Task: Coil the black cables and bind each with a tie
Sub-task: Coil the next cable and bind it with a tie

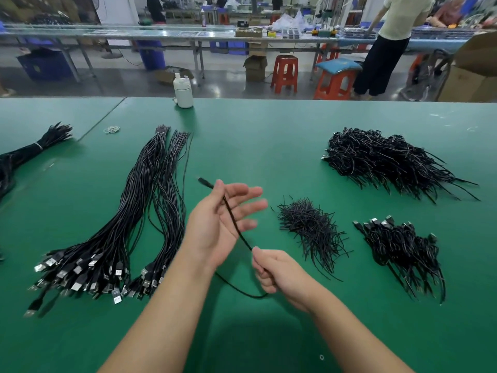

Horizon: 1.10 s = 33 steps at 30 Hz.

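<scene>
Green felt worktop point(269, 135): thin black cable point(233, 219) ran diagonally from relaxed left hand point(217, 224), fingers straight, down to right hand point(277, 273) fingers pinching it.

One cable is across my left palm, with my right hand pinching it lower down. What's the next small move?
Probably wrap the first loop: the cable lies straight across the open left hand, its plug end past the thumb, uncoiled. The right hand pinches it lower down, with slack hanging, so it can bring that slack around the left fingers.

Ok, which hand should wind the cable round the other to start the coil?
Probably the right hand: it already pinches the cable, which lies across the left hand's open, spread fingers.
</scene>
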{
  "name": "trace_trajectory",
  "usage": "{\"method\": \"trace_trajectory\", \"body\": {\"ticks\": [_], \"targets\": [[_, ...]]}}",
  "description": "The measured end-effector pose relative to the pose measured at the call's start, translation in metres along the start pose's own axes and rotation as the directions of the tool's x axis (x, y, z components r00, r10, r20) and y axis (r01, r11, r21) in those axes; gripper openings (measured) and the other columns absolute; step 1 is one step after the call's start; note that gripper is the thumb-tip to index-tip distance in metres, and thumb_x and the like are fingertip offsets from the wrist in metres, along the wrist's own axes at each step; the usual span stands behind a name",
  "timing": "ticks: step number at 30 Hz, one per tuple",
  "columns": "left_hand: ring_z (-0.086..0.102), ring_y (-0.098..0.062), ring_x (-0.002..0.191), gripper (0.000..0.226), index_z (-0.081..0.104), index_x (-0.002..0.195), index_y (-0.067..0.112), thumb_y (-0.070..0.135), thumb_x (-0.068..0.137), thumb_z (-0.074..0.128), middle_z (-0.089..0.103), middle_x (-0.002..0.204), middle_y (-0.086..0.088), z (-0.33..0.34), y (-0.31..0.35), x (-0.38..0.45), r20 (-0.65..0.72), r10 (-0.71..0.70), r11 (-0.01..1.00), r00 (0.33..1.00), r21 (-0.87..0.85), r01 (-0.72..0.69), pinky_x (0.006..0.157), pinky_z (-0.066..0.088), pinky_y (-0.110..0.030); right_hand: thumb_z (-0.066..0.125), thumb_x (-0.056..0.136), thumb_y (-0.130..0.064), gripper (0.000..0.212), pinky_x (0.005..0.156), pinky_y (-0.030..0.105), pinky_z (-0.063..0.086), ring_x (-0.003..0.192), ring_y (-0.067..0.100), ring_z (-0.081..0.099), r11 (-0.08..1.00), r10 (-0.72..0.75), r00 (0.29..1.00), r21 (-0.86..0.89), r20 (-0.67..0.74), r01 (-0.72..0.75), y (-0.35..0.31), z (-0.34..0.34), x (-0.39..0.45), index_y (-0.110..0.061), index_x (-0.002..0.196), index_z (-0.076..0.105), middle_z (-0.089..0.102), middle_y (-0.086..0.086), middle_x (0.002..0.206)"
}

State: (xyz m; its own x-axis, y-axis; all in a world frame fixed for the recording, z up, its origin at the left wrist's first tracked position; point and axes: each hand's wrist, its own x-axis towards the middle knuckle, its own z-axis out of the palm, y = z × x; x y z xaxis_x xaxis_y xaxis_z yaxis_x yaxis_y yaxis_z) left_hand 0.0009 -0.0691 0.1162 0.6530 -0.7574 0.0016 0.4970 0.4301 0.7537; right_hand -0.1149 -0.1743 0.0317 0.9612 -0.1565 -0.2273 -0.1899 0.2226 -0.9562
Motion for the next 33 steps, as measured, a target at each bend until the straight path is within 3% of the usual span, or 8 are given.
{"method": "trace_trajectory", "body": {"ticks": [5,9,16,20,25,29,31,33], "targets": [[0.074,-0.033,0.077,0.05,0.066,0.114,-0.003,0.038,0.102,0.039,0.073,0.099,-0.023,-0.033,0.015,-0.012,0.339,-0.664,0.673,0.666,0.659,0.336,0.059,0.059,-0.032,0.057,0.091,-0.045,0.043,0.042,0.023,0.012,0.048,0.013,0.011,0.972,0.041,0.986,0.235,-0.164,-0.002,-0.003,-0.022,0.0,-0.02,0.059,0.042,0.018,-0.005,0.054],[0.07,-0.035,0.101,0.048,0.058,0.126,-0.006,0.032,0.107,0.035,0.069,0.115,-0.023,-0.045,-0.021,-0.009,-0.026,-0.643,0.352,0.765,0.877,0.326,0.081,0.06,-0.036,0.054,0.094,-0.039,0.041,0.042,0.023,0.013,0.048,0.012,0.012,0.969,-0.007,0.98,0.241,-0.201,0.057,-0.012,-0.021,0.002,-0.02,0.058,0.047,0.02,-0.005,0.054],[0.069,-0.027,0.107,0.046,0.057,0.119,-0.008,0.028,0.107,0.03,0.07,0.113,-0.023,-0.033,-0.055,0.003,-0.197,-0.171,0.967,0.965,0.152,0.203,0.09,0.057,-0.034,0.042,0.104,-0.033,0.041,0.048,0.027,0.009,0.051,0.012,0.012,1.0,0.019,0.998,0.007,-0.064,-0.019,-0.001,0.002,-0.003,-0.021,0.065,0.046,0.024,-0.003,0.053],[0.068,-0.012,0.056,0.035,0.064,0.096,0.002,0.026,0.104,0.04,0.07,0.07,-0.005,-0.03,-0.029,0.011,-0.174,-0.199,0.924,0.964,-0.36,0.126,0.038,0.045,-0.017,0.044,0.102,-0.035,0.043,0.048,0.029,0.006,0.051,0.012,0.009,0.993,0.037,0.998,0.11,-0.052,-0.031,0.014,0.003,-0.003,-0.019,0.063,0.042,0.018,-0.002,0.052],[0.04,-0.003,0.027,0.043,0.071,0.096,-0.005,0.022,0.102,0.037,0.074,0.082,-0.017,-0.043,0.007,-0.011,0.279,-0.345,0.925,0.896,0.265,0.273,0.033,0.031,-0.011,0.053,0.092,-0.04,0.04,0.04,0.024,0.011,0.046,0.012,0.01,0.94,0.006,0.986,0.338,-0.167,0.051,0.011,-0.024,-0.002,-0.021,0.059,0.042,0.017,-0.005,0.051],[0.071,-0.02,0.057,0.045,0.063,0.116,-0.007,0.028,0.106,0.038,0.074,0.107,-0.015,-0.054,0.006,-0.014,0.196,-0.72,0.447,0.665,0.864,0.229,0.045,0.049,-0.021,0.051,0.096,-0.039,0.039,0.039,0.022,0.013,0.044,0.01,0.012,0.913,-0.035,0.99,0.398,-0.134,0.086,0.0,-0.033,-0.001,-0.019,0.063,0.047,0.019,-0.005,0.053],[0.075,-0.031,0.082,0.042,0.061,0.119,-0.004,0.028,0.107,0.037,0.073,0.109,-0.013,-0.049,-0.013,-0.013,0.029,-0.716,0.314,0.697,0.906,0.285,0.061,0.057,-0.027,0.05,0.098,-0.037,0.038,0.039,0.022,0.014,0.044,0.01,0.013,0.901,-0.06,0.994,0.423,-0.089,0.093,-0.006,-0.027,0.0,-0.018,0.065,0.049,0.02,-0.005,0.053],[0.072,-0.032,0.097,0.038,0.06,0.12,-0.004,0.023,0.107,0.036,0.071,0.114,-0.017,-0.043,-0.036,-0.008,0.01,-0.5,0.572,0.866,0.755,0.321,0.076,0.059,-0.032,0.049,0.098,-0.034,0.035,0.04,0.023,0.013,0.044,0.01,0.013,0.907,-0.091,0.995,0.409,-0.044,0.101,-0.01,-0.021,-0.001,-0.019,0.066,0.049,0.02,-0.005,0.052]]}}
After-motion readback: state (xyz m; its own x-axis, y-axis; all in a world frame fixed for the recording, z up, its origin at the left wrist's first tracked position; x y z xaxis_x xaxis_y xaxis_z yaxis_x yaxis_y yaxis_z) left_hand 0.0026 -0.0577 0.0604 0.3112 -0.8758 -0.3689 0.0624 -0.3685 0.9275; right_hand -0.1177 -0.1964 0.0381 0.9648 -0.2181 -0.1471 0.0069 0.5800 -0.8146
